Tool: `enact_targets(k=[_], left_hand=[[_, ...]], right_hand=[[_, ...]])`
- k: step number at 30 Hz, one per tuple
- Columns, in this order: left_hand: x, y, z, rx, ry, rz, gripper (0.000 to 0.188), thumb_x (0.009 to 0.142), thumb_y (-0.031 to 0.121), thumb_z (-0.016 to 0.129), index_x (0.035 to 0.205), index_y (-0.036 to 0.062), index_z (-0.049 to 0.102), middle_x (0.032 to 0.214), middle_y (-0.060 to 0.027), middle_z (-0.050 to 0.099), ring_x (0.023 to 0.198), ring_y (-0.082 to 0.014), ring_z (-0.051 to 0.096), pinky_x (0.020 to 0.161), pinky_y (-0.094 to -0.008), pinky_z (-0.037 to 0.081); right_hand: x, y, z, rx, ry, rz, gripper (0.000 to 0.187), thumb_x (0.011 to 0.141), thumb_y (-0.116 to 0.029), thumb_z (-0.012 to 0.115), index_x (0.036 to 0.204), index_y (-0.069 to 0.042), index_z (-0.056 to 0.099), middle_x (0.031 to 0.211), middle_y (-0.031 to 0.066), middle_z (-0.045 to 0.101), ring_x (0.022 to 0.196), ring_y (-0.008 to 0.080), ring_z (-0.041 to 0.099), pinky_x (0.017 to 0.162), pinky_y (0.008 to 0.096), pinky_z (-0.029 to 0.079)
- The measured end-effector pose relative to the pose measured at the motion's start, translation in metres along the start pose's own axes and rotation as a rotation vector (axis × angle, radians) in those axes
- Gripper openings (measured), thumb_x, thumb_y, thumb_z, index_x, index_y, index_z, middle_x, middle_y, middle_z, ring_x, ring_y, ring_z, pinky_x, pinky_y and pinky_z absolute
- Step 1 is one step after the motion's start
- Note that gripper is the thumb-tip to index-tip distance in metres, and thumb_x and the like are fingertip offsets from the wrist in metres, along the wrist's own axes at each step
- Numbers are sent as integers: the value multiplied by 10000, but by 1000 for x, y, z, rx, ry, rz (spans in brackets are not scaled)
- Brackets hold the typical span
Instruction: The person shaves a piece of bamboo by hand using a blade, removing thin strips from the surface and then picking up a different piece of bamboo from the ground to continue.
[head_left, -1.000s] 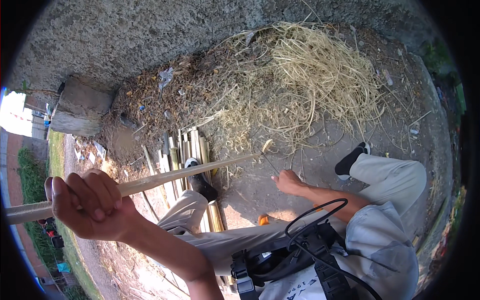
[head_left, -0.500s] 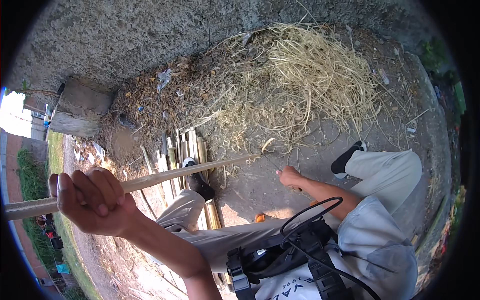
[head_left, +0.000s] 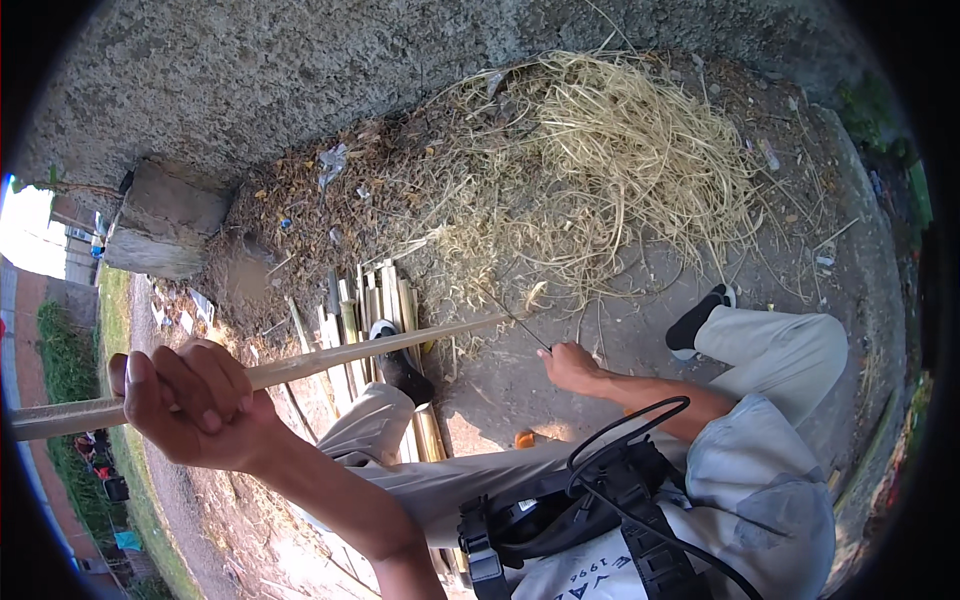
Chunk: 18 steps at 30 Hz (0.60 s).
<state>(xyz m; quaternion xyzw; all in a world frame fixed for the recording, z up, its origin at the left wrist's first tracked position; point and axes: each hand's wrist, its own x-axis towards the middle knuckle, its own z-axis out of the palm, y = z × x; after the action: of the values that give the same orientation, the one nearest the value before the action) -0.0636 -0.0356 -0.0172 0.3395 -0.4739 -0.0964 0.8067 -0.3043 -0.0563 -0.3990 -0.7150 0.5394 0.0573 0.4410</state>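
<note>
My left hand (head_left: 195,405) is closed around a long pale wooden pole (head_left: 390,345), which runs rightward and tapers in the view. On the right, my right hand (head_left: 575,368) grips a thin dark blade, seemingly a knife (head_left: 522,325), seen nearly edge-on. Its handle is hidden inside the fingers. The blade crosses the pole's far end; whether they touch I cannot tell. A pale curled shaving (head_left: 537,294) shows beside that end.
A big heap of straw-coloured strips (head_left: 645,150) lies by the rough wall (head_left: 330,70). Several split bamboo lengths (head_left: 350,310) lie under my left foot. A concrete block (head_left: 165,215) stands at the left. An orange object (head_left: 524,439) rests near my legs.
My right hand has shifted slightly left and down, and more of the blade now shows, pointing up and left past the pole's end. My left hand and the pole have barely moved.
</note>
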Motion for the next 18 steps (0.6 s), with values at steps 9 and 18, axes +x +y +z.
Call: enact_targets(k=[9,18], left_hand=[[7,-1,-8,-15,-25,12,293,892,80,405,632,138,284,394,26,229,255,-42,192,218,-206,212],[5,-1,-14,-302,-326,-70,239,880,70,387,672,135,287,386,21,289,245,-54,227,215,-207,241]], right_hand=[[26,79,25,-4,-102,244,419,936,-327,471,938,66,618,977,290,610,940,416,605,760,475,484],[21,79,6,2,-140,336,499,911,-420,491,841,52,640,724,198,638,722,325,645,688,439,491]])
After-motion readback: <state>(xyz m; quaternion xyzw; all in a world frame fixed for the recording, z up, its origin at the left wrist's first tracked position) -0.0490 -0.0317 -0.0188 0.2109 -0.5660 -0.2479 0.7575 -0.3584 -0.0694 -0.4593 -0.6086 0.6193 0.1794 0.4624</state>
